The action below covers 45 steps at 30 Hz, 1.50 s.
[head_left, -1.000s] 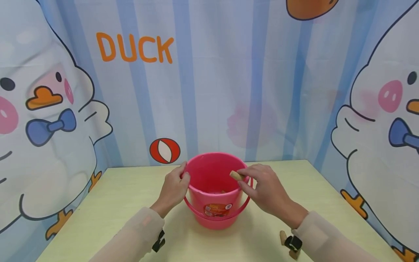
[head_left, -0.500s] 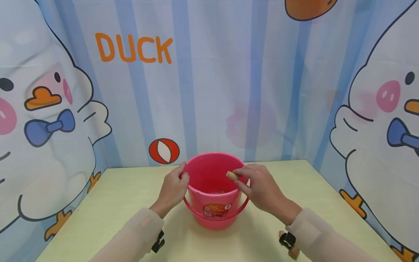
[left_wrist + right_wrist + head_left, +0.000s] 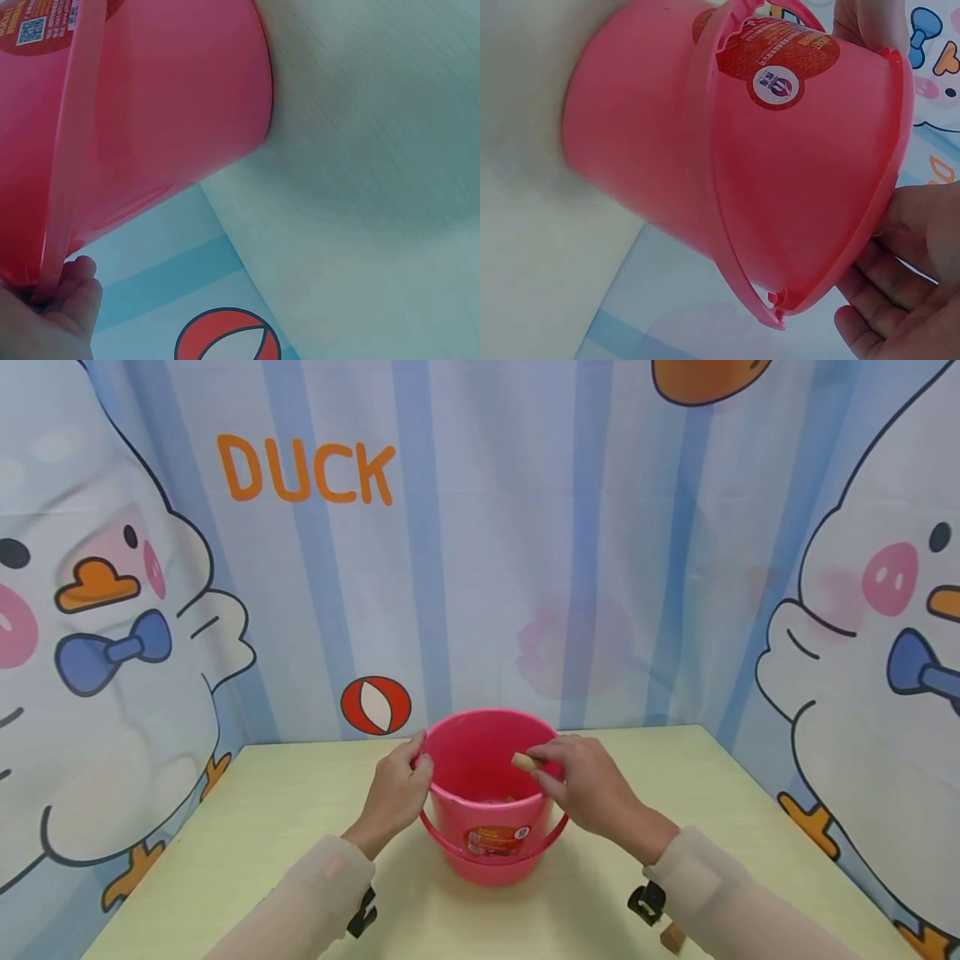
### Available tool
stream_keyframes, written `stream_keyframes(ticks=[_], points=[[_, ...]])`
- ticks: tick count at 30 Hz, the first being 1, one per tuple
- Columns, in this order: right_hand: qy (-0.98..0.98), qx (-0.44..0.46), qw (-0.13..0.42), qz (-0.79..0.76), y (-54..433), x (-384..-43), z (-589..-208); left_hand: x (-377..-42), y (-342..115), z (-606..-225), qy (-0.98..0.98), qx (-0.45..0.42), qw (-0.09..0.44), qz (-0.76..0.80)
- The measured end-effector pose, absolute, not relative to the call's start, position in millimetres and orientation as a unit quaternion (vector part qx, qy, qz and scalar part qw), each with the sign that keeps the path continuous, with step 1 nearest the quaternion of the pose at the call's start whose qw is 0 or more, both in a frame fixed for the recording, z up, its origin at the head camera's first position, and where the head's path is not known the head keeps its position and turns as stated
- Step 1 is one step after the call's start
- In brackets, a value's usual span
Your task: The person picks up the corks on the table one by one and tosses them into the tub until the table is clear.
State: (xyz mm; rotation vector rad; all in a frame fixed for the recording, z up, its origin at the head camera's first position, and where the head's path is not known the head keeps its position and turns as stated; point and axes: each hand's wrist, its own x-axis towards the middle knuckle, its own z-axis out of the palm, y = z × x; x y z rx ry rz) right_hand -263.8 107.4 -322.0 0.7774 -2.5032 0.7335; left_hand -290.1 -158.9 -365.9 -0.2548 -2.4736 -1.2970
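A pink plastic bucket (image 3: 495, 827) with a printed label stands upright on the pale yellow table (image 3: 300, 877). Its handle (image 3: 551, 843) hangs down across the front. My left hand (image 3: 397, 785) grips the rim at the left side, thumb over the edge, as the left wrist view also shows. Over the right part of the opening, my right hand (image 3: 588, 781) pinches a small light wooden block (image 3: 527, 762) between thumb and fingers. In the right wrist view the bucket's wall hides most of that block. Low inside the bucket, a bit of something tan (image 3: 511, 798) shows.
A brown wooden block (image 3: 672, 937) lies on the table beside the right sleeve, partly covered by it. Behind the table hangs a blue striped curtain (image 3: 495, 568) printed with cartoon ducks. The table's back edge runs close behind the bucket.
My right hand has moved left with the wooden block, further over the bucket's opening. The right sleeve now covers a light block that showed on the table before. My left hand has stayed put.
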Motion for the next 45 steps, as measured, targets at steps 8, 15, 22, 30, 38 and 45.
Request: stream_keyframes(ticks=[8, 15, 22, 30, 38, 45], points=[[-0.915, 0.248, 0.164, 0.274, 107, -264, -321, -290, -159, -366, -0.869, -0.09, 0.169, -0.456], [-0.91, 0.247, 0.187, 0.276, 109, -263, -322, -290, -159, -366, -0.868, -0.092, 0.168, -0.458], [-0.903, 0.254, 0.22, 0.269, 114, -259, -322, -290, -159, -366, -0.869, -0.092, 0.169, -0.456], [-0.898, 0.249, 0.239, 0.272, 122, -255, -325, -291, -159, -366, -0.869, -0.092, 0.173, -0.455], [-0.892, 0.26, 0.247, 0.274, 132, -252, -327, -291, -160, -367, -0.871, -0.093, 0.177, -0.449], [-0.887, 0.268, 0.259, 0.273, 137, -246, -327, -291, -160, -366, -0.871, -0.089, 0.174, -0.451]])
